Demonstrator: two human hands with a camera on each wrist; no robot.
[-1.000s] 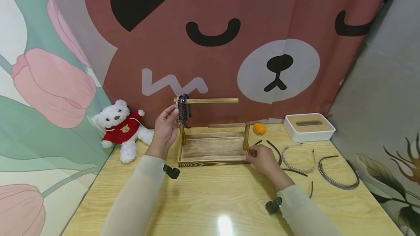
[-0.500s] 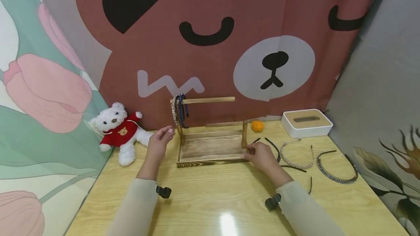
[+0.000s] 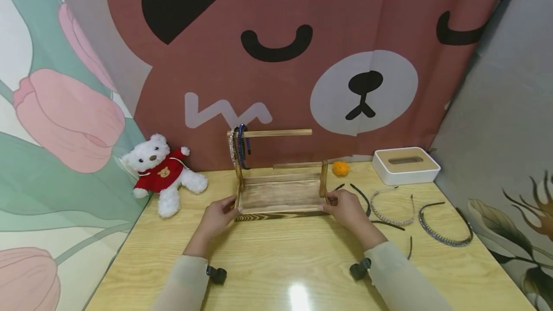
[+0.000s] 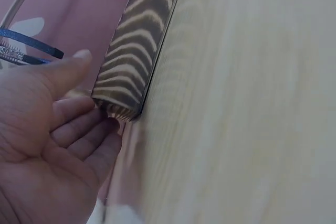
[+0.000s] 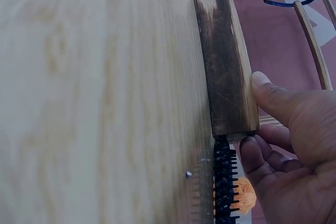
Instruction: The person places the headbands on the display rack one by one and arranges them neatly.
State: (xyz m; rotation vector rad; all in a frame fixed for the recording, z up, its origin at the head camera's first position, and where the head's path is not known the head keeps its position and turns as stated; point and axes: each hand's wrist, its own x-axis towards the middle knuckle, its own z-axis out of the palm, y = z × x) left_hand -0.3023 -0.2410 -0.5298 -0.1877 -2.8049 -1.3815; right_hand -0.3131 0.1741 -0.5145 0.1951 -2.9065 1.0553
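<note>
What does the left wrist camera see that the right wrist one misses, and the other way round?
Only the left wrist view shows the left hand and the zebra-striped end of the wooden rack. Only the right wrist view shows the right hand, an orange ball and a black toothed headband. Both show the wooden rack, tabletop, a blue headband and pinkish backdrop.

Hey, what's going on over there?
Someone is holding a wooden rack, with the left hand at its left end and the right hand at its right end. Silvery and dark blue hairbands hang near the left end of its top bar. More hairbands lie on the table to the right. A white teddy in red sits at the left.
</note>
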